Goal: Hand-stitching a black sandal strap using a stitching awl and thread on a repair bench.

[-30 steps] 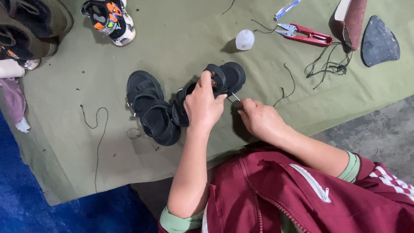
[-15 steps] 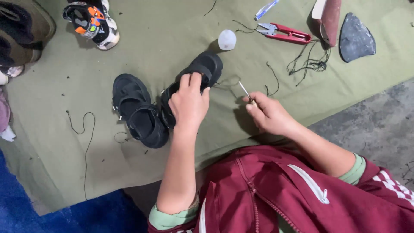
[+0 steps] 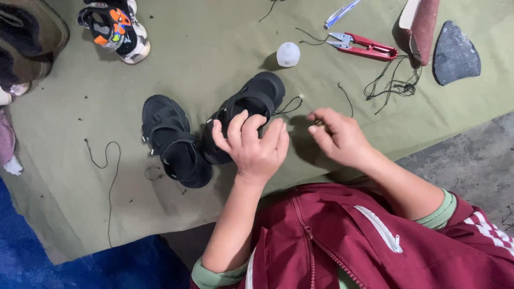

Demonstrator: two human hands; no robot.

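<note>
At frame centre we see two black sandals on an olive cloth [image 3: 203, 59]. The left hand [image 3: 256, 145], fingers spread and curled, rests on the right sandal [image 3: 251, 104], a strapped open-toed shoe lying aslant. A dark thread [image 3: 289, 104] runs from its strap toward the right hand [image 3: 338, 136], whose fingertips are pressed together; whether they pinch the thread we cannot tell. The left sandal [image 3: 174, 142] lies just beside, untouched. At upper centre sits a white cap [image 3: 288, 54]; at upper right, red snips [image 3: 361, 46] and tangled thread [image 3: 393, 85]. No container is in view.
</note>
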